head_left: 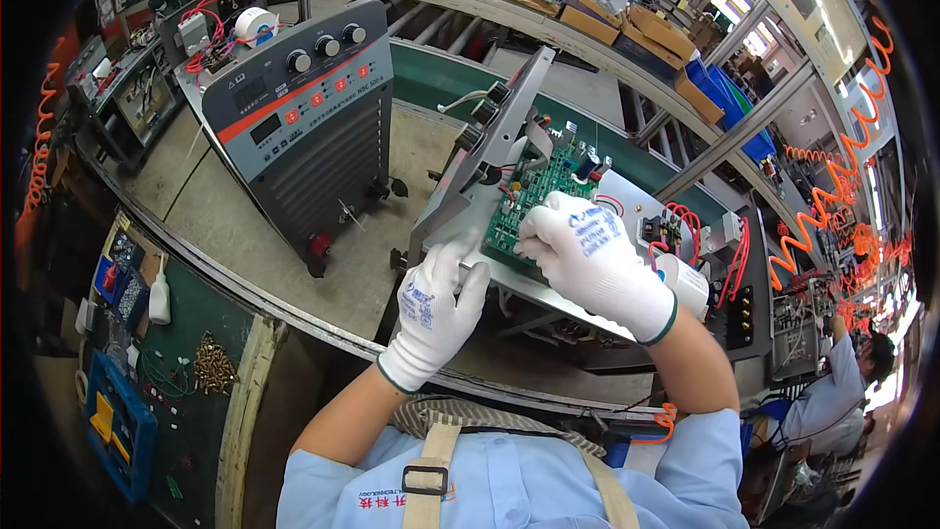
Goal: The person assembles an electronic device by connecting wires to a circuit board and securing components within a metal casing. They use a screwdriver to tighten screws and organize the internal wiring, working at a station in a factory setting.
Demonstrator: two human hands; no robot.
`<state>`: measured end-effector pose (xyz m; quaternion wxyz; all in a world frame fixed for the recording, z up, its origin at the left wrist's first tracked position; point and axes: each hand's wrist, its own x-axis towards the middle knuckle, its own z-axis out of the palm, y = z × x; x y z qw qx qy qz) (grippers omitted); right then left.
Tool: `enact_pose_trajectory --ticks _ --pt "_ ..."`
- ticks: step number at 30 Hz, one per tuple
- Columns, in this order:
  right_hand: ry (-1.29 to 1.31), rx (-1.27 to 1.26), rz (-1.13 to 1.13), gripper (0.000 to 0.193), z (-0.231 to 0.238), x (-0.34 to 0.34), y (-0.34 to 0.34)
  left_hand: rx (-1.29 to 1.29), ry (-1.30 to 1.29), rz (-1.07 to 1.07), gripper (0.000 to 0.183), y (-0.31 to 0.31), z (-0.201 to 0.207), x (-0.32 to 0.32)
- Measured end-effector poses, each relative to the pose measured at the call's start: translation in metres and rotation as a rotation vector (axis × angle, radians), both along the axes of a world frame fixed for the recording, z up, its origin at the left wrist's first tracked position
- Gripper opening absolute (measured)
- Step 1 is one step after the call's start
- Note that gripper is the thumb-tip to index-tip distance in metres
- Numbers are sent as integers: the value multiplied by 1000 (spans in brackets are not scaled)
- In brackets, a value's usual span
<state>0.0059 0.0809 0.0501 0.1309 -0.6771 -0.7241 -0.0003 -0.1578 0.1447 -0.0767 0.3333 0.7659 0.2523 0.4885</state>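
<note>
My left hand [436,309], in a white glove with a green cuff, is closed beside the lower edge of a tilted grey front panel [458,198]. What its fingers hold, if anything, I cannot make out. My right hand [602,260], gloved the same way, is over a green circuit board [537,186] crowded with small components. Its fingers are curled together at the near part of the board, and their tips are hidden. The board lies behind the panel in an open machine chassis, next to a white cylindrical part [682,282] and red wires [685,225].
Left of the chassis stands another machine with a grey and orange control panel [304,88]. A bench at lower left holds a white bottle [160,296], brass fittings [214,364] and a blue tray [117,426]. Cardboard boxes [658,34] line the shelf behind. A co-worker [832,397] is at right.
</note>
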Motion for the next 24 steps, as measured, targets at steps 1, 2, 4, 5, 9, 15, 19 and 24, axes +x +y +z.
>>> enact_pose_trajectory --ticks 1,2,4,5,9,15,19,24 --pt "-52 -56 -19 9 2 -2 4 -7 67 -12 37 0 -4 -5" --pt "-105 -111 -38 9 4 -4 7 16 68 -2 37 0 -6 -5" --pt "-123 -203 -38 10 11 -6 14 64 67 20 36 2 -7 -4" --pt "-130 -223 -17 10 13 -3 16 61 95 22 36 2 -5 -6" --pt "-83 -209 46 11 15 5 20 85 152 42 34 3 0 -11" --pt "-60 -218 81 11 15 8 24 133 125 75 33 1 -3 -9" --pt "-91 -170 101 12 11 11 24 134 146 105 32 -1 -3 -6" --pt "-100 -167 97 12 7 17 21 168 112 124 29 -2 -7 4"
